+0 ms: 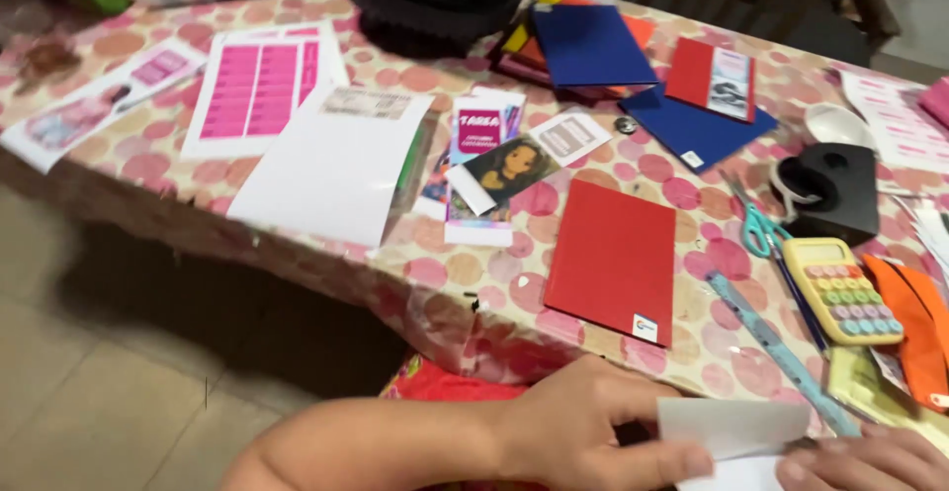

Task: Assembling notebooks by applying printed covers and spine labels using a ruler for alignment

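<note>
We have a small white paper slip (733,424) at the table's near edge, bottom right, pinched between both hands: left hand (583,422) thumb clamped along its lower edge, right hand (865,459) fingertips on the right end, likely to keep it flat. Plain, blank, slightly curled. Just beyond: red notebook (613,259), blue ruler (781,353), yellow calculator (855,291), on the pink-spotted tablecloth (474,273).

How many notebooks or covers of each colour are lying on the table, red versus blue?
Red: 2, the big red notebook near the table edge and a smaller red one further back.
Blue: 2, one blue cover on the stack and one blue cover under the smaller red one.
Total: 4
</note>
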